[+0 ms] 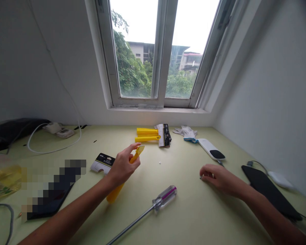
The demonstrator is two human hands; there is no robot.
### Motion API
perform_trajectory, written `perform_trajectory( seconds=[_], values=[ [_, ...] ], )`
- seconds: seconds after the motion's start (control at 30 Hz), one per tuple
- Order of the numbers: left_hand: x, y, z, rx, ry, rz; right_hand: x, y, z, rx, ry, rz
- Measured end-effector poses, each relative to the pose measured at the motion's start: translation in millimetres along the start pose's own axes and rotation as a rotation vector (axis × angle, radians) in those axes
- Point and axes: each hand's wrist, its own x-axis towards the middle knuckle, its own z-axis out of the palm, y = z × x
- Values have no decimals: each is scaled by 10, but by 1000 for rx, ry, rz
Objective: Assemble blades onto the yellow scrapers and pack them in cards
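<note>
– Clear-handled screwdriver (164, 198) lay nearest the lens, its shaft cut off by the lower frame edge. Correct?

– Correct. It lay on the pale green tabletop (199, 217), untouched, between both hands.

– State of the hands?

– The left hand (122, 168) was closed around a yellow plastic scraper (114, 193), held tilted above the table, blade up. The right hand (219, 177) rested curled at the tabletop, and a tiny metal bit (200, 177) showed at its fingertips (205, 173). Whether it was gripped, I could not tell.

– What else stood apart?

– Two more yellow scrapers (147, 134) lay side by side, just beside a black printed card (164, 135). A torn card packet (102, 163) lay near the left hand, and a small metal nut (159, 162) lay alone.

– Anything obscured?

– A pixelated patch (51, 187) covered the left foreground, and the left hand hid the scraper's middle.
</note>
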Motion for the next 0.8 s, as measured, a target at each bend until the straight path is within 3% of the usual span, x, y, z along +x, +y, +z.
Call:
perform_trajectory(
  seconds=[0.1,0.23,0.33,0.47,0.6,0.8],
  values=[
    [18,-7,26,-300,-99,-134,13,49,31,-28,2,-31],
    [40,-23,89,-649,-127,-176,81,7,-42,-9,51,-60],
    [26,-27,135,-802,-169,-224,223,-311,-152,77,144,-120],
    [-22,-58,179,-881,-194,-268,534,-1007,-181,236,172,-356],
    [-59,-97,221,-900,-196,-276,861,-1459,28,382,171,-448],
    [-88,-103,300,-930,-205,-299,1066,-1484,404,487,180,-405]
  ],
)
